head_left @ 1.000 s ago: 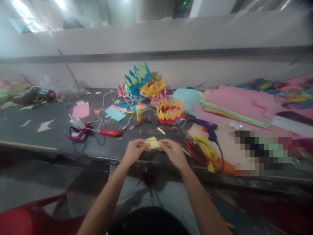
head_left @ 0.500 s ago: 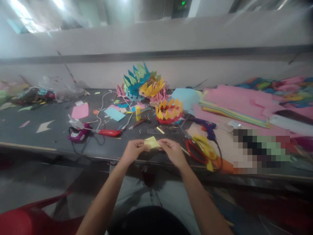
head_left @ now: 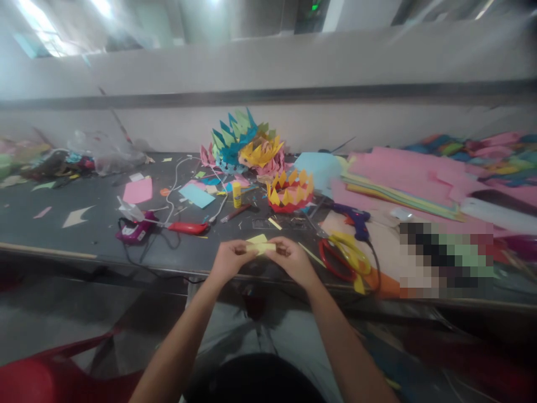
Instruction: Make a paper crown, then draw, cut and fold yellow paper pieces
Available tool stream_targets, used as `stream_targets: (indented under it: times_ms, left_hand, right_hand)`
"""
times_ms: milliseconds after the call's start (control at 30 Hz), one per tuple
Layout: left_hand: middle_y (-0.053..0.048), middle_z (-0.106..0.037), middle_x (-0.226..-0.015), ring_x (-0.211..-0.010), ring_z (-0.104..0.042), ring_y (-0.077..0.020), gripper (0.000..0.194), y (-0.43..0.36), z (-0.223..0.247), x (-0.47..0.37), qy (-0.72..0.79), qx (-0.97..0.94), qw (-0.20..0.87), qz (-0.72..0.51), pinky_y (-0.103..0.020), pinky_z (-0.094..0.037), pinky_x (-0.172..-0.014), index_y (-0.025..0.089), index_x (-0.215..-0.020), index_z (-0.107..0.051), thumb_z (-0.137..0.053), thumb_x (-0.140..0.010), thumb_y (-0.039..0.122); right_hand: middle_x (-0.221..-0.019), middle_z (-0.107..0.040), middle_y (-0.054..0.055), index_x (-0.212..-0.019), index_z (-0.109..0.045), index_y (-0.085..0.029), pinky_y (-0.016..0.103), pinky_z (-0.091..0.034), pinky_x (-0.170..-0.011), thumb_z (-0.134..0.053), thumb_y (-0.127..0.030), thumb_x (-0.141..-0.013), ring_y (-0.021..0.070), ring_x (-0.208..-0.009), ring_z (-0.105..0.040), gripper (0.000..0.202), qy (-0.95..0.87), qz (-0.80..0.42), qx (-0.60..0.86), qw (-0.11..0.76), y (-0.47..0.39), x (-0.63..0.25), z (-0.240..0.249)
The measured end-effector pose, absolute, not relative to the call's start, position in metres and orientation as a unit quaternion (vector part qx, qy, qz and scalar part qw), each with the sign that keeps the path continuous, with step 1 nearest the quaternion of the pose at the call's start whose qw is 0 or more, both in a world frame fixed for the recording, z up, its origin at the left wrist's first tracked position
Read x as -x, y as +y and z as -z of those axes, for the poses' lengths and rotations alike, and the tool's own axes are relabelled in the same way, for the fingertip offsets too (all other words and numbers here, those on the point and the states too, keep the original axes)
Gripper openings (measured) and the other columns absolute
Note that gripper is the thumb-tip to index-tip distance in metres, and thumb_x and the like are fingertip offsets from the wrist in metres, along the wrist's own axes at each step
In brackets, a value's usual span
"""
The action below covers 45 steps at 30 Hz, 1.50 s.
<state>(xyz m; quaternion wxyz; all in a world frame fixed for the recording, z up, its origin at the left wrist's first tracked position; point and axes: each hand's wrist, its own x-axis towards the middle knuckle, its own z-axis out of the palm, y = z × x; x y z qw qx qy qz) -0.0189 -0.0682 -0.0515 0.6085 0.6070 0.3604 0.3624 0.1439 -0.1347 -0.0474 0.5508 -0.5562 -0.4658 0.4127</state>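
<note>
Close to the table's front edge, a small piece of pale yellow paper [head_left: 260, 247] is pinched between both of my hands. One strip of it lies folded over toward me, with a corner showing behind. My left hand [head_left: 230, 258] grips its left end, thumb on the near side. On the right end, my right hand [head_left: 289, 258] has thumb and fingers closed in the same way. Beyond the hands stands a red and yellow paper crown [head_left: 290, 193]. Red-and-yellow-handled scissors [head_left: 344, 258] lie to the right of my right hand.
A blue glue gun [head_left: 354, 215] with a cord lies on the right, before stacked coloured paper sheets [head_left: 403, 179]. Paper crowns [head_left: 245, 140] are heaped at the back. A glue stick [head_left: 237, 195], a red-handled tool [head_left: 188, 227] and a purple device [head_left: 135, 226] stand or lie on the left.
The yellow paper's near part has been folded over into a strip, where it lay flatter before. My right hand has shifted slightly left, toward the left hand.
</note>
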Motion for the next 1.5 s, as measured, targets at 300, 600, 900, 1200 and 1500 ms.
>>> stream_targets:
  times_ms: [300,600,900,1200,1500]
  left_hand:
    - [-0.003,-0.069,-0.065,-0.06,-0.061,-0.0136,0.021,-0.074,0.049,0.015,0.354,-0.62,0.594,-0.37,-0.02,-0.045,-0.055,0.014,-0.071,-0.07,-0.077,-0.059,0.029]
    - [-0.003,-0.07,-0.064,-0.055,-0.063,-0.0138,0.04,-0.064,0.055,0.023,0.379,-0.578,0.621,-0.371,-0.022,-0.048,-0.055,0.011,-0.089,-0.071,-0.079,-0.056,0.033]
    - [-0.004,-0.071,-0.07,-0.061,-0.064,-0.0138,0.038,-0.063,0.055,0.028,0.361,-0.563,0.641,-0.377,-0.022,-0.049,-0.06,0.013,-0.084,-0.07,-0.08,-0.057,0.038]
    - [-0.004,-0.07,-0.069,-0.065,-0.063,-0.0142,0.032,-0.076,0.038,0.024,0.306,-0.605,0.653,-0.337,-0.022,-0.047,-0.064,0.012,-0.08,-0.069,-0.073,-0.067,0.04]
    - [-0.003,-0.07,-0.069,-0.065,-0.065,-0.016,0.034,-0.068,0.047,0.006,0.342,-0.565,0.664,-0.351,-0.025,-0.05,-0.065,0.013,-0.078,-0.072,-0.071,-0.068,0.046]
  right_hand:
    - [-0.074,-0.066,0.0,-0.084,-0.059,-0.019,0.025,-0.044,-0.058,-0.073,-0.037,-0.064,0.0152,-0.065,-0.06,0.031,-0.486,-0.405,0.567,0.527,-0.134,-0.143,0.05]
    - [-0.059,-0.062,-0.006,-0.085,-0.04,-0.023,0.021,-0.038,-0.051,-0.075,-0.039,-0.06,0.0113,-0.051,-0.054,0.046,-0.432,-0.43,0.56,0.561,-0.132,-0.148,0.054]
    - [-0.074,-0.064,-0.001,-0.089,-0.056,-0.02,0.025,-0.046,-0.062,-0.075,-0.039,-0.061,0.0126,-0.065,-0.059,0.038,-0.426,-0.451,0.543,0.566,-0.135,-0.151,0.044]
    - [-0.061,-0.064,0.0,-0.077,-0.065,-0.017,0.025,-0.049,-0.057,-0.07,-0.046,-0.067,0.0125,-0.056,-0.058,0.031,-0.446,-0.44,0.542,0.561,-0.142,-0.143,0.027]
    - [-0.063,-0.068,0.003,-0.078,-0.07,-0.015,0.027,-0.052,-0.06,-0.068,-0.05,-0.068,0.0148,-0.058,-0.063,0.036,-0.38,-0.415,0.566,0.602,-0.129,-0.142,0.044]
